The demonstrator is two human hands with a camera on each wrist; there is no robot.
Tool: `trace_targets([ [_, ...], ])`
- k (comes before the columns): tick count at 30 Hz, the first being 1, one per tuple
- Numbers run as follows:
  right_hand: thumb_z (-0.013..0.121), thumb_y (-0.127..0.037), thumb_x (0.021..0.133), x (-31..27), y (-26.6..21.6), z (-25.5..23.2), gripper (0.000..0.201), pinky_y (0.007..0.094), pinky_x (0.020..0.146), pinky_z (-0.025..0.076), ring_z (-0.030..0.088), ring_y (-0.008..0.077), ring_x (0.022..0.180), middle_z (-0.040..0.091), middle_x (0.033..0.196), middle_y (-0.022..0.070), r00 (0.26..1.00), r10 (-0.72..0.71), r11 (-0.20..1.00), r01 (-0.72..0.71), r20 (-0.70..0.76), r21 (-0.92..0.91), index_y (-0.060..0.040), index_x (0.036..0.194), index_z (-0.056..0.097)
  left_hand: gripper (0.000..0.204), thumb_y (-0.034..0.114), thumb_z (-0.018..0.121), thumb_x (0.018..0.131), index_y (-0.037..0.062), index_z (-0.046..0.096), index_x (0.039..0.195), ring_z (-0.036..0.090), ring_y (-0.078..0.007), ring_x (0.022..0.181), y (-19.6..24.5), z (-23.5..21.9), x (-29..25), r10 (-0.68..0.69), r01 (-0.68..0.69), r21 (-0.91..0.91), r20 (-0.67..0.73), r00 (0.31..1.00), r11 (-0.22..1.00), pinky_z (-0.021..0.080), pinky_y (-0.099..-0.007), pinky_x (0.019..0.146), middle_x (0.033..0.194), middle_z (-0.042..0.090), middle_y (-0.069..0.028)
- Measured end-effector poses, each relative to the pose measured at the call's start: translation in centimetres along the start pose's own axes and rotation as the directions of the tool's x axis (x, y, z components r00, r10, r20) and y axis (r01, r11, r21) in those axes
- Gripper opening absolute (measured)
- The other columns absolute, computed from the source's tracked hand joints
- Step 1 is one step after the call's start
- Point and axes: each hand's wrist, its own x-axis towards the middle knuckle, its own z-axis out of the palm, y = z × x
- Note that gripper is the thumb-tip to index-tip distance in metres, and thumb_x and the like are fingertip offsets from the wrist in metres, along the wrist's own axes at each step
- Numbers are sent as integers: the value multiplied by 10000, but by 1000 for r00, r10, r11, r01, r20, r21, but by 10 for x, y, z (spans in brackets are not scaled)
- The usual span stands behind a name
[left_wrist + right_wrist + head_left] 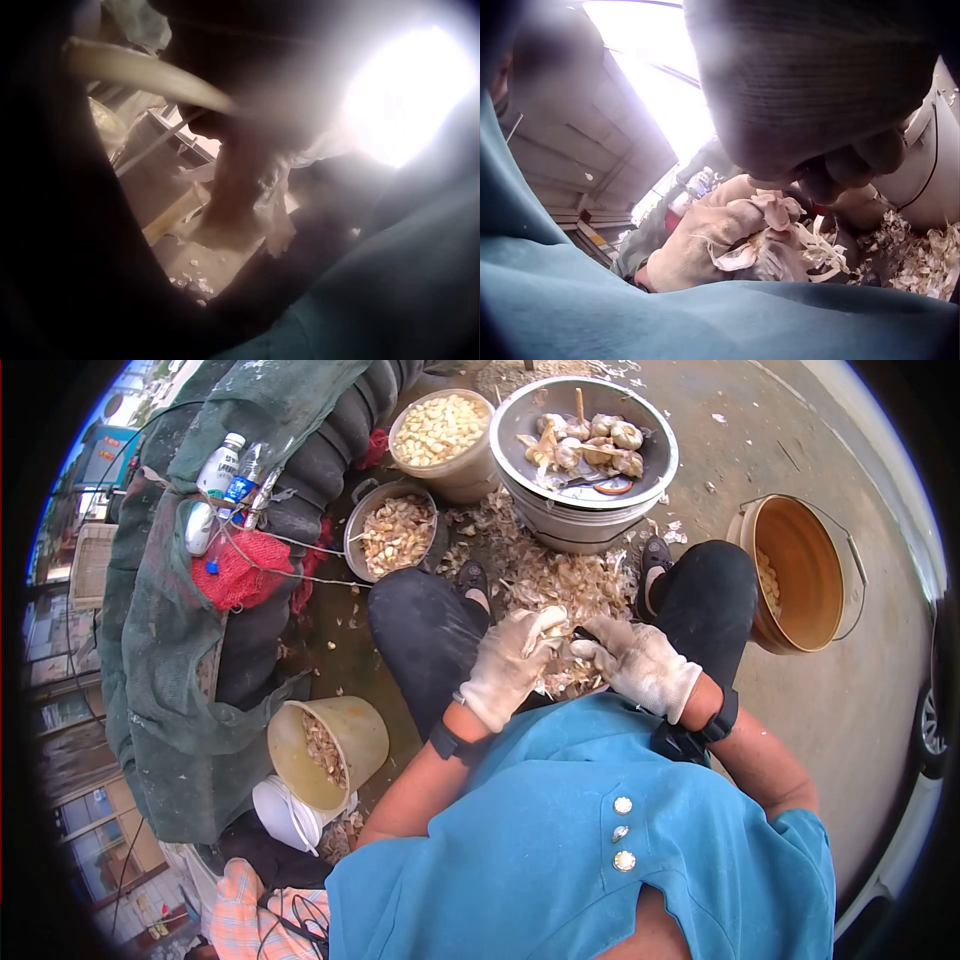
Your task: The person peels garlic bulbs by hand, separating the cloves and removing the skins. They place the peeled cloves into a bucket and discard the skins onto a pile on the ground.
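Note:
In a white glove, the left hand [508, 665] grips a garlic bulb [769, 255] with torn, papery skin, seen best in the right wrist view. The gloved right hand [645, 665] is beside it over the lap, its fingers curled close to the bulb; a dark object shows at its fingertips, too small to name. Peeled skins [570, 595] lie on the ground between the feet. Whole garlic bulbs [600, 445] sit in a metal basin [510, 420] beyond the knees. The left wrist view is dark and blurred.
A tub of peeled cloves [440, 430] and a pot of unpeeled cloves [397, 535] stand front left. An orange-brown bucket [812, 575] stands at the right. A tilted pale bucket [370, 735] holds skins at the left. Bottles [220, 465] rest on dark netting.

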Motion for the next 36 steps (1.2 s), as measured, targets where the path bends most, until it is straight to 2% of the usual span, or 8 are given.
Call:
trace_targets([
  [11,593,-203,947,-1,8,19,162,435,686,499,625,387,775,596,743,197,1000,14,995,-12,19,-96,-49,996,581,280,169,576,893,103,580,1165,603,-386,865,5,4,6,-24,-38,292,208,978,956,490,-466,740,954,611,-180],
  [14,577,-166,944,0,38,41,141,408,737,512,642,361,827,623,779,184,964,-157,810,251,-216,530,-53,1026,595,286,162,573,890,92,585,1167,595,-382,840,0,5,7,-67,-18,287,283,957,958,488,-453,738,950,606,-184],
  [16,543,-243,968,-1,3,4,270,451,696,520,643,397,776,658,799,194,993,-55,990,69,107,-125,-100,1193,584,292,159,569,887,84,591,1169,591,-374,824,0,-2,8,-129,49,244,323,937,968,489,-435,739,944,600,-183],
  [19,510,-222,994,1,-8,-10,253,391,825,518,648,351,939,671,997,185,951,125,992,-110,283,-66,-56,1153,614,335,179,558,892,64,599,1203,609,-294,829,10,-17,9,17,22,-102,368,930,995,486,-374,759,940,597,-143],
  [25,495,-304,1006,5,-10,-10,355,381,887,501,634,345,1021,668,1084,189,944,169,959,-223,285,172,-87,1272,587,450,202,587,876,-36,572,1257,604,-149,914,-6,-9,-6,-79,242,-589,290,954,771,483,-278,827,1031,602,-64],
  [27,493,-307,1007,4,-8,-4,365,379,899,496,630,342,1033,668,1094,187,945,159,966,-208,286,150,-85,1283,582,448,170,588,864,-56,570,1251,605,-135,919,11,-17,-2,-183,431,-842,391,902,326,484,-252,833,1048,607,-63],
  [30,489,-313,1008,0,20,17,383,376,913,491,623,343,1053,663,1117,187,972,-22,995,-2,233,104,-78,1300,571,423,154,566,881,-57,571,1248,604,-122,913,16,-21,-2,-206,498,-856,467,860,139,485,-243,818,1047,611,-57],
  [36,531,-364,983,4,13,4,373,428,846,503,631,375,985,664,1022,202,992,72,995,-78,101,60,-40,1150,609,378,75,547,904,22,576,1277,598,-96,906,0,-12,-2,-283,418,-653,308,909,632,495,-246,770,1043,617,-27],
])
